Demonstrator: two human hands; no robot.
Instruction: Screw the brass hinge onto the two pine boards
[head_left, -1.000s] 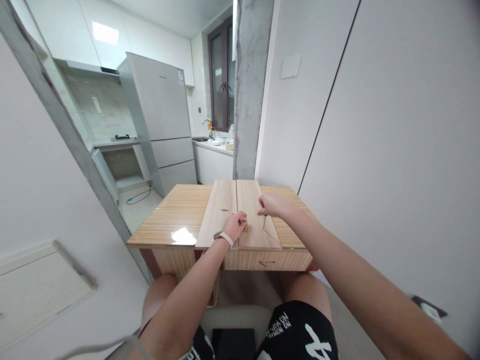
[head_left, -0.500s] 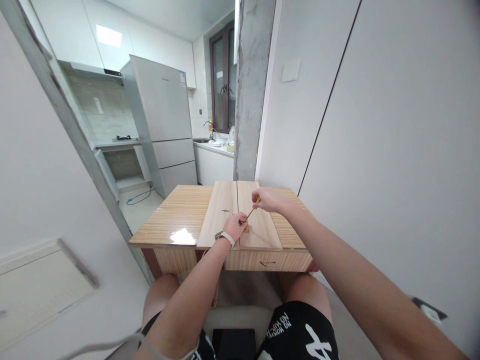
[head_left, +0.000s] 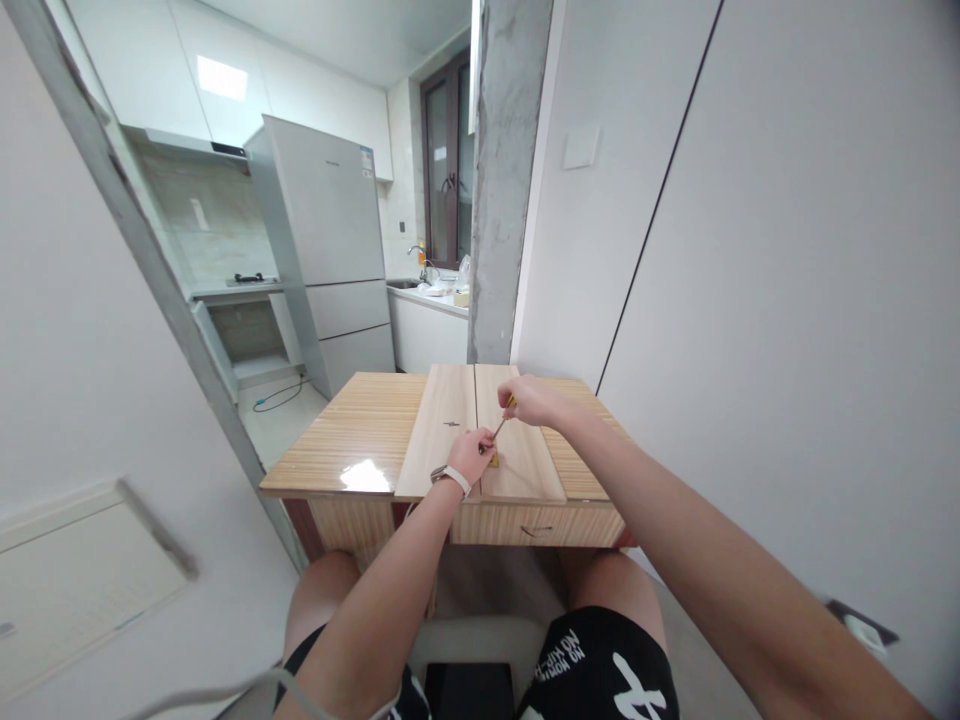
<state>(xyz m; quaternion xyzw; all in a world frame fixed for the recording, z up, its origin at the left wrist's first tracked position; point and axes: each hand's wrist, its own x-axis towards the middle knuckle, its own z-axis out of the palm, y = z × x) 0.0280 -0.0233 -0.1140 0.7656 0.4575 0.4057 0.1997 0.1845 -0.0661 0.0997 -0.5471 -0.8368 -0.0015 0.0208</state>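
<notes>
My right hand (head_left: 531,400) is wrapped round the yellow handle of a screwdriver (head_left: 500,427), whose thin shaft slants down to the left. At its lower end my left hand (head_left: 472,456) is closed in a pinch; what the fingertips hold is hidden. Just beside those fingers, a brass-coloured hinge plate (head_left: 494,461) lies against the right-hand board. Two pale wooden boards (head_left: 527,465) lie side by side with a narrow dark seam between them. A few small dark screws (head_left: 451,424) rest on the left board.
Beneath the boards stands a striped wooden table (head_left: 330,440) with a drawer (head_left: 536,528) at its front. A white wall (head_left: 750,300) rises close on the right. Beyond the table are a grey fridge (head_left: 330,220) and a counter with a sink (head_left: 405,284).
My right hand and the screwdriver handle have shifted slightly left. My left hand stays at the hinge plate. The whole view has tipped a little.
</notes>
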